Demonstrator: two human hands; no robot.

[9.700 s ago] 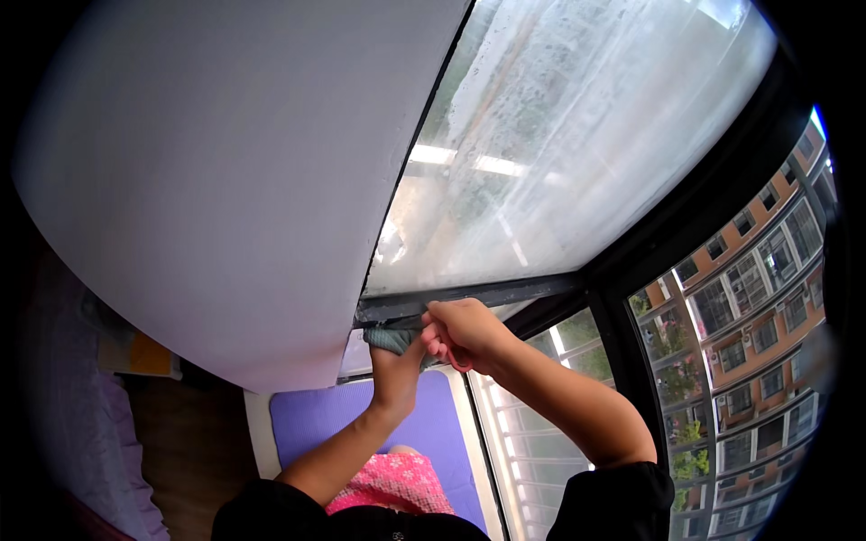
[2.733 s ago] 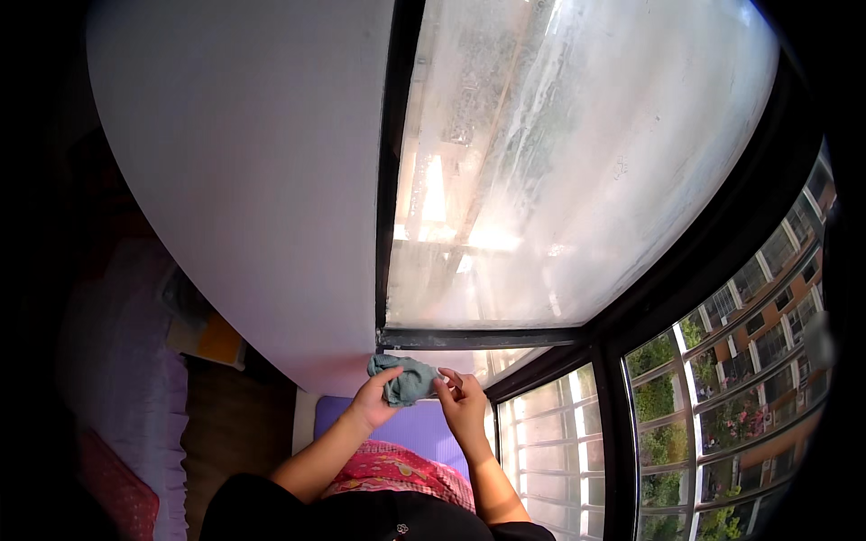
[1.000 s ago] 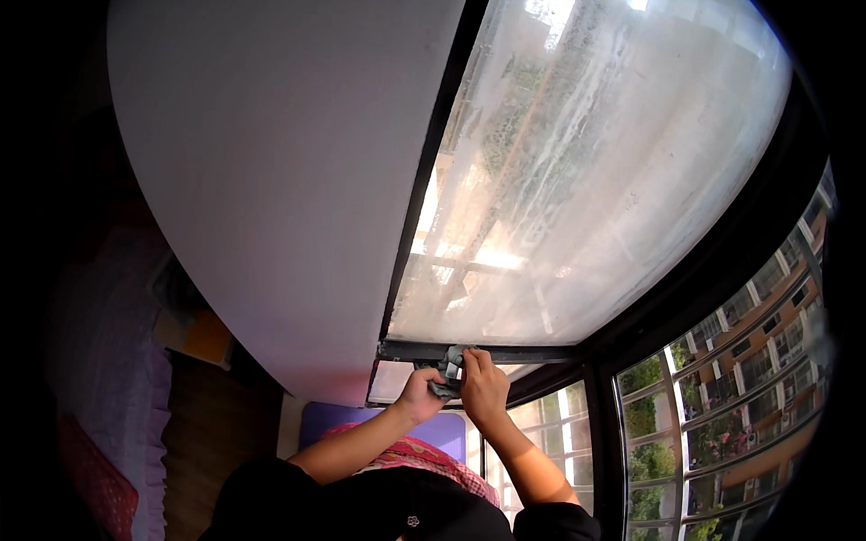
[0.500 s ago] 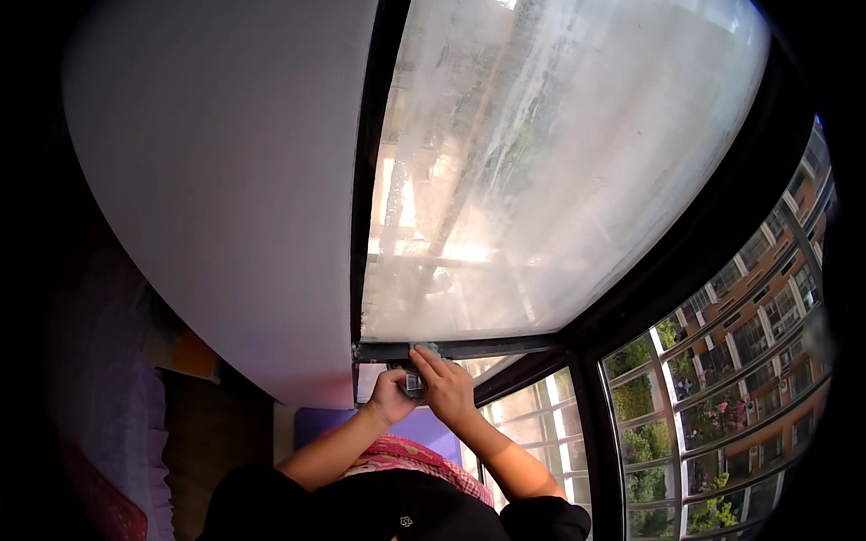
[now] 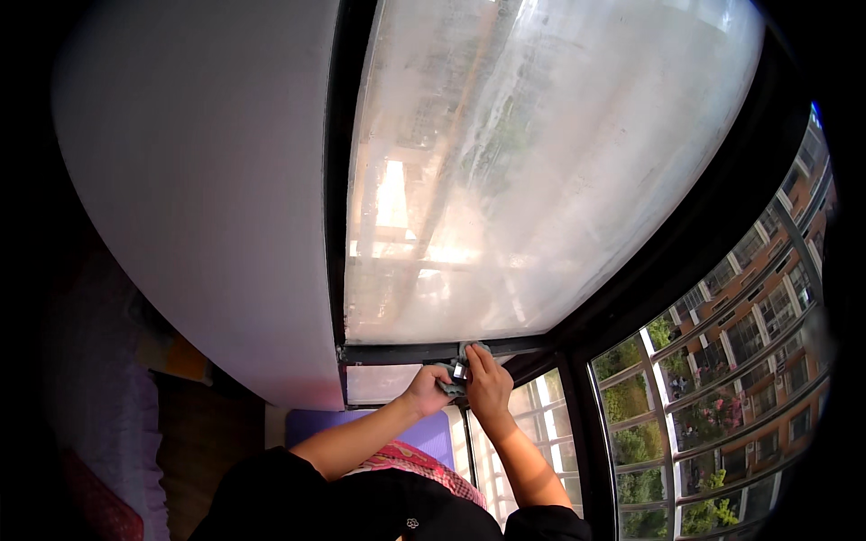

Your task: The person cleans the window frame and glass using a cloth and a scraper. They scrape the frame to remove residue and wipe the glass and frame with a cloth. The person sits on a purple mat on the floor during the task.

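A crumpled grey-green cloth [image 5: 454,390] is bunched between my two hands at the dark horizontal bar [image 5: 397,353] of a window frame. My right hand [image 5: 488,382] presses part of it onto the bar, fingers pointing up over its top edge. Just below the bar, my left hand [image 5: 426,389] pinches the cloth's lower left part. A small bright patch shows between the hands; what it is I cannot make out. Above the bar stands a large glass pane [image 5: 505,216], hazy and streaked.
A white wall panel [image 5: 198,198] borders the frame on the left. At right, another window [image 5: 722,397] with curved bars looks onto buildings and greenery. Below my hands lies a purple mat [image 5: 311,428]. Pale bedding [image 5: 117,433] is at the lower left.
Both hands and the cloth have slid right along the bar, away from its left end. The view has shifted slightly.
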